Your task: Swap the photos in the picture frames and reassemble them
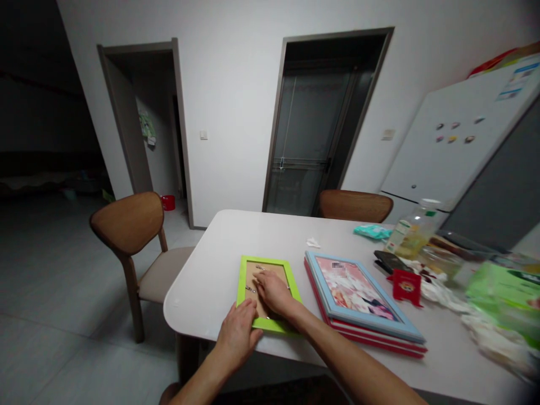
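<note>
At the left, a wooden chair stands beside the white table, its seat partly covered by the tabletop. The left hand, back up, lays its fingers over the near-left corner of a green photo frame, thumb along the near edge; whether it grips or merely presses cannot be told. The frame lies face down near the table's front edge. Reaching in from the right, the right hand hangs its bent fingers low over the brown backing board, near small metal clips; its palm hides part of the board, and I cannot tell whether the fingertips pinch anything. Farther right lies a stack of frames, the lower ones mostly covered; a green packet is blurred near the picture's edge.
</note>
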`<state>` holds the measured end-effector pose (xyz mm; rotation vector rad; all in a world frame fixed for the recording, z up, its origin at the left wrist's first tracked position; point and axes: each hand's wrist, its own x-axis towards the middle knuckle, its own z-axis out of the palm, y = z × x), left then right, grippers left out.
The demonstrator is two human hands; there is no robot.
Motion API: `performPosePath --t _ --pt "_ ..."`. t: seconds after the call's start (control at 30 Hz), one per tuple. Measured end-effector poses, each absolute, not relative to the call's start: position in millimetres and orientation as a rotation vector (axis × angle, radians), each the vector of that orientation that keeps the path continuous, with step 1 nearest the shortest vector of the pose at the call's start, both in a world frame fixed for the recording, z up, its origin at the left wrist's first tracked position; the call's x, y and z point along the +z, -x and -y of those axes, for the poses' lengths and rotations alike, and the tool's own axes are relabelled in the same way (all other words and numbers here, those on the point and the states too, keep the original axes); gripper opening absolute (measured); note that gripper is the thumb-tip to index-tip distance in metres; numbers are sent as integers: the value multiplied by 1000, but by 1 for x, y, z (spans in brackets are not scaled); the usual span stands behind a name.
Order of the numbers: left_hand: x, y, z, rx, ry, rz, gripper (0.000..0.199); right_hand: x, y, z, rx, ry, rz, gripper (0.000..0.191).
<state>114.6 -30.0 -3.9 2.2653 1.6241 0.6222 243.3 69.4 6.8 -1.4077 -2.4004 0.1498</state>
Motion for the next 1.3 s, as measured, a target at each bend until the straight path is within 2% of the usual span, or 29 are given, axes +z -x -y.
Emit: performPosePath --t 0.3,0.67,0.87,1.03,1.1,1.2,1.3 --pt "-3 -115 36 604 -2270 -1649 48 -6 -239 -122 334 1760 2020 27" --pt "9 -118 48 548 -2230 -1672 48 -9 -237 -146 412 2050 1765 23" --pt "11 -126 49 534 -2269 -1696 40 -2 -243 -137 511 1868 1734 27" --pt "5 -138 36 455 -2353 -1594 50 18 -270 -114 590 1605 1723 23" --pt "6 -134 32 478 -2363 -1579 48 26 -286 -100 584 1542 1673 28" --pt "16 -122 28 719 -2286 -1553 40 28 -302 -72 680 1422 1384 37" --pt "34 -118 27 1078 -2052 -1413 16 17 -290 -38 1035 1222 995 40"
